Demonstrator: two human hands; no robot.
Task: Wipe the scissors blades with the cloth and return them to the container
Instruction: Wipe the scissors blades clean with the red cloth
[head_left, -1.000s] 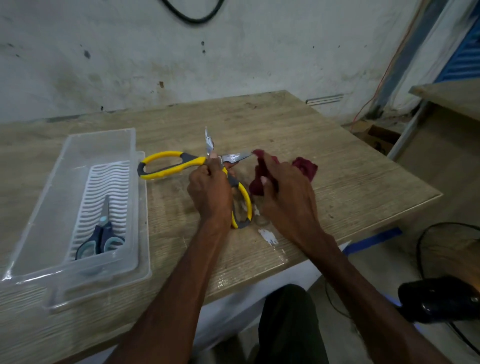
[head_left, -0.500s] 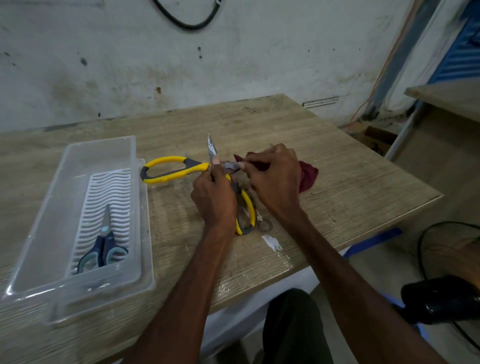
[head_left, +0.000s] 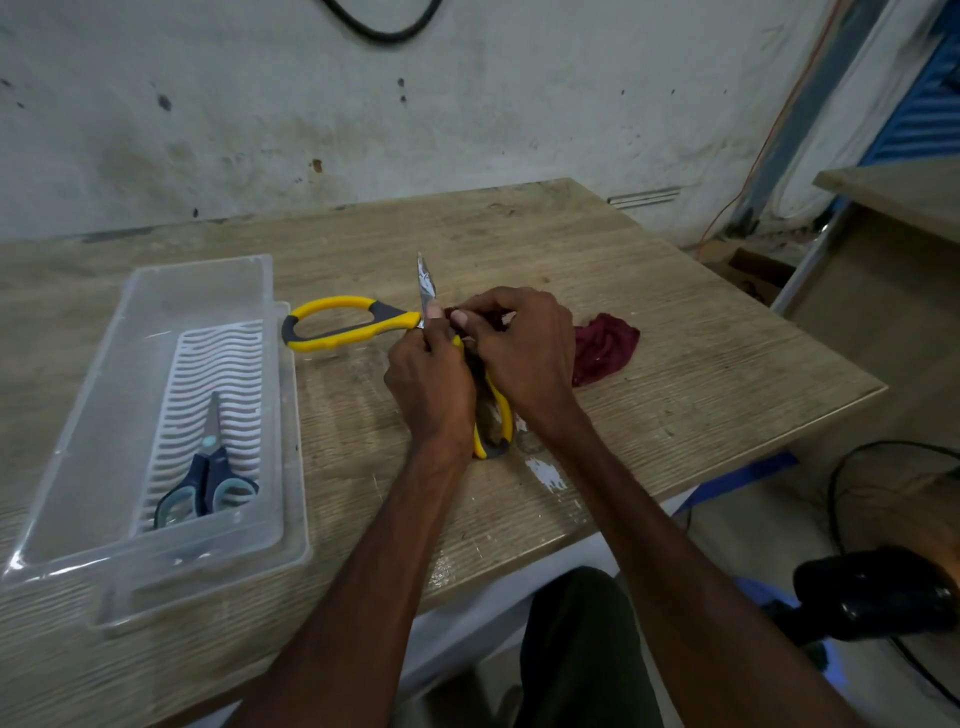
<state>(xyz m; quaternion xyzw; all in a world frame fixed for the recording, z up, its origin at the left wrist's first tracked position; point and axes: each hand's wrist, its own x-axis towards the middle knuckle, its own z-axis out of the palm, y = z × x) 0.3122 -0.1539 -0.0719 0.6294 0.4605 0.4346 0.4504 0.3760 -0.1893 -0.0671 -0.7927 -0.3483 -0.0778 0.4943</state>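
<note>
Yellow-handled scissors (head_left: 343, 323) lie spread wide over the middle of the wooden table (head_left: 675, 374). My left hand (head_left: 431, 384) grips them at the pivot; one blade points up and away, one handle loop sticks out left, the other shows below my hands. My right hand (head_left: 524, 353) pinches the dark red cloth (head_left: 605, 345) around the second blade, which is hidden under the cloth and my fingers. The rest of the cloth trails to the right on the table. A clear plastic container (head_left: 93, 415) stands at the left.
Inside the container a small pair of blue scissors (head_left: 208, 483) lies on a white ribbed insert (head_left: 218, 364). A white paint patch marks the table near its front edge. The wall runs behind; a second bench stands at the right, a black fan low right.
My right hand picked the cloth up from the table and brought it onto the blade beside my left hand. The scissors stayed in my left hand.
</note>
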